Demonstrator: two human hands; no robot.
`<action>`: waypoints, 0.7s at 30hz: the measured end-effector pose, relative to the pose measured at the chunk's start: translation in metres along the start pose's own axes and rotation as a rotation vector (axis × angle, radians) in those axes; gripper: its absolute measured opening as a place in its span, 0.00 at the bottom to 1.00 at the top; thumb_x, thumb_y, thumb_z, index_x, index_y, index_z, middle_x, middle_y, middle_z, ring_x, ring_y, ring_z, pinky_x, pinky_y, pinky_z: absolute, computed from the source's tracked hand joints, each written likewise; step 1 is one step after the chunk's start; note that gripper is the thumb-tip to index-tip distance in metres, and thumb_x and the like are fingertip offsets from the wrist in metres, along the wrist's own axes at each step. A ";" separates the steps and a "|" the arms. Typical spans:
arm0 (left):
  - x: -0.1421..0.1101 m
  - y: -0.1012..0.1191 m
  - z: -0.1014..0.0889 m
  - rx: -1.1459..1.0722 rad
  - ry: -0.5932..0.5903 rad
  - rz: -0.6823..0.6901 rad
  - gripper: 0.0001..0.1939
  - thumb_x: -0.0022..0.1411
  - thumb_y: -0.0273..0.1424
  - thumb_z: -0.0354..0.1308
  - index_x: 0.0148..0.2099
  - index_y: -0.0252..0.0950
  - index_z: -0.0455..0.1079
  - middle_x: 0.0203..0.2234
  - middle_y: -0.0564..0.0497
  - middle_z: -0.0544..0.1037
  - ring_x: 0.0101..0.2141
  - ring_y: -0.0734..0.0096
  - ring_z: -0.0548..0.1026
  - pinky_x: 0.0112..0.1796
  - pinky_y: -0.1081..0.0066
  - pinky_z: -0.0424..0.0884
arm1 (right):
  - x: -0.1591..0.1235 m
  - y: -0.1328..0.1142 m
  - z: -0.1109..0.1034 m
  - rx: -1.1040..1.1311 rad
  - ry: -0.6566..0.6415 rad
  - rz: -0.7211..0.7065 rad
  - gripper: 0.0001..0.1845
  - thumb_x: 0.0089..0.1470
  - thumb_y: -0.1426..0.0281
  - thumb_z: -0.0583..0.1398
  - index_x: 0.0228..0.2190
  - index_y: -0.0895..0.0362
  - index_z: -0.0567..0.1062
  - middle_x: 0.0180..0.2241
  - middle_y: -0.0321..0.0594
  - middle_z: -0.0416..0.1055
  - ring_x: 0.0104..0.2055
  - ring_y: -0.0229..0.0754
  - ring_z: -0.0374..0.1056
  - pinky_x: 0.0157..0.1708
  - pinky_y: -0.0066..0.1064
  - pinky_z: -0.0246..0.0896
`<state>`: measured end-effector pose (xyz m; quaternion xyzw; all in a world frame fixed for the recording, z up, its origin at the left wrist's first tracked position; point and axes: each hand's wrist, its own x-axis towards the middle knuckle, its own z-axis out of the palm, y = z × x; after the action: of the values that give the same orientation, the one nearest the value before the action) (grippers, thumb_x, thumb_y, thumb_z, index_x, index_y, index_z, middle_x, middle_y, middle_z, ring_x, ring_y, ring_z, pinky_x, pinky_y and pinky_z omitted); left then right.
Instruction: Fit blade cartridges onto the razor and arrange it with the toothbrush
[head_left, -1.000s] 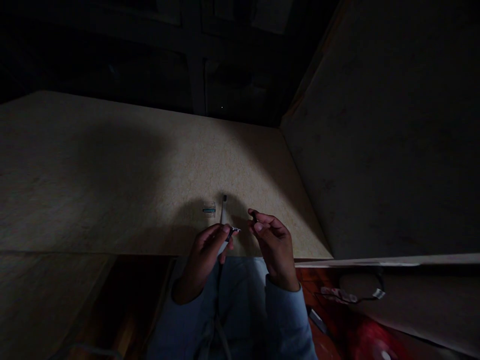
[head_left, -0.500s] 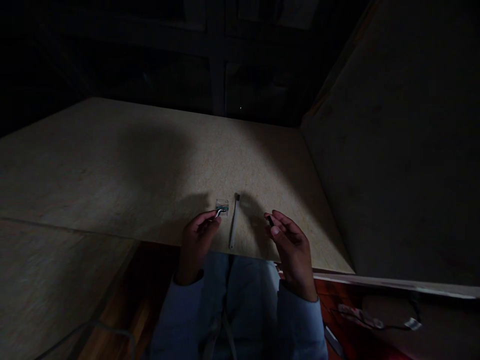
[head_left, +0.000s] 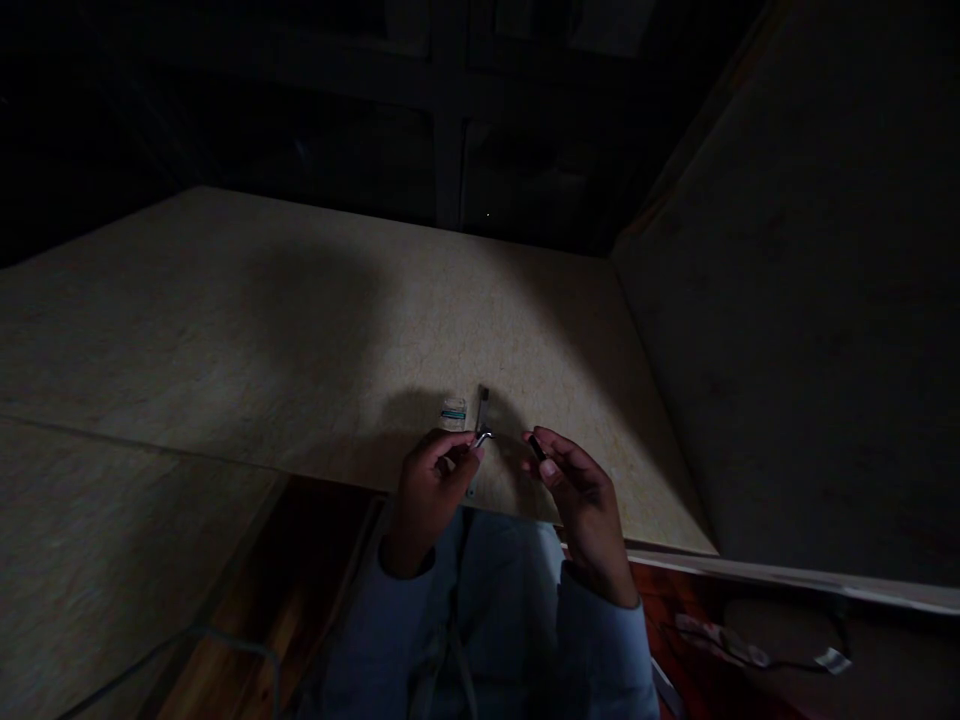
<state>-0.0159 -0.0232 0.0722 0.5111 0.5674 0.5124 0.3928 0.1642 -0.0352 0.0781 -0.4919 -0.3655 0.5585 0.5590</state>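
The scene is dim. My left hand (head_left: 433,480) is closed, pinching a small shiny metal piece (head_left: 481,438) at its fingertips just above the near edge of a beige tabletop (head_left: 315,330). My right hand (head_left: 574,480) pinches a small dark piece (head_left: 537,447) between thumb and forefinger, a short gap right of the left hand. On the table just beyond my hands lie a small clear packet with a teal stripe (head_left: 453,411) and a thin light stick with a dark tip (head_left: 482,400), partly hidden behind my left fingers.
A tall beige panel (head_left: 787,300) stands along the table's right side. A lower beige surface (head_left: 90,560) lies at the left. Below the right panel lie cables and small parts (head_left: 750,655) on a red-brown floor. My light blue sleeves and lap fill the bottom centre.
My left hand moved from the clear packet back toward the right, bringing the metal piece close to the right hand. The right hand shifted slightly left. The camera view drifted a little.
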 end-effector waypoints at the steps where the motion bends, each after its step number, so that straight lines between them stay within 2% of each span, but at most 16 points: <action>1: 0.000 0.000 0.001 0.006 -0.005 0.004 0.08 0.57 0.33 0.63 0.38 0.37 0.79 0.33 0.48 0.81 0.30 0.71 0.75 0.31 0.73 0.68 | 0.000 0.000 0.000 -0.009 0.002 0.004 0.19 0.50 0.59 0.71 0.44 0.50 0.82 0.49 0.44 0.80 0.42 0.46 0.77 0.48 0.44 0.73; 5: 0.000 -0.002 0.003 0.000 -0.020 0.007 0.08 0.57 0.33 0.63 0.39 0.37 0.79 0.31 0.49 0.80 0.31 0.70 0.75 0.32 0.73 0.69 | 0.000 0.000 0.000 -0.028 -0.003 0.009 0.20 0.50 0.58 0.71 0.45 0.50 0.82 0.50 0.44 0.80 0.38 0.44 0.77 0.45 0.42 0.72; 14: -0.004 -0.007 0.013 0.048 -0.062 -0.025 0.09 0.59 0.35 0.62 0.40 0.36 0.78 0.31 0.49 0.81 0.31 0.69 0.77 0.34 0.72 0.70 | 0.001 -0.002 -0.001 -0.022 0.025 0.002 0.21 0.49 0.58 0.71 0.45 0.51 0.82 0.48 0.45 0.80 0.37 0.43 0.76 0.44 0.41 0.72; 18: 0.004 -0.013 -0.003 0.082 -0.028 -0.041 0.12 0.57 0.38 0.62 0.40 0.36 0.78 0.30 0.49 0.82 0.30 0.68 0.77 0.33 0.71 0.72 | 0.001 -0.003 -0.005 -0.027 0.046 -0.006 0.21 0.48 0.58 0.71 0.44 0.51 0.82 0.47 0.44 0.80 0.36 0.43 0.76 0.43 0.40 0.72; 21: 0.013 -0.023 -0.028 0.233 0.134 -0.046 0.14 0.55 0.41 0.62 0.39 0.37 0.78 0.31 0.49 0.83 0.32 0.65 0.79 0.36 0.69 0.74 | 0.002 -0.003 -0.009 -0.041 0.065 -0.014 0.21 0.49 0.57 0.71 0.44 0.51 0.82 0.47 0.45 0.80 0.37 0.44 0.76 0.44 0.42 0.72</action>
<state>-0.0490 -0.0140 0.0556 0.5045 0.6596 0.4670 0.3038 0.1737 -0.0345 0.0783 -0.5184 -0.3619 0.5310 0.5642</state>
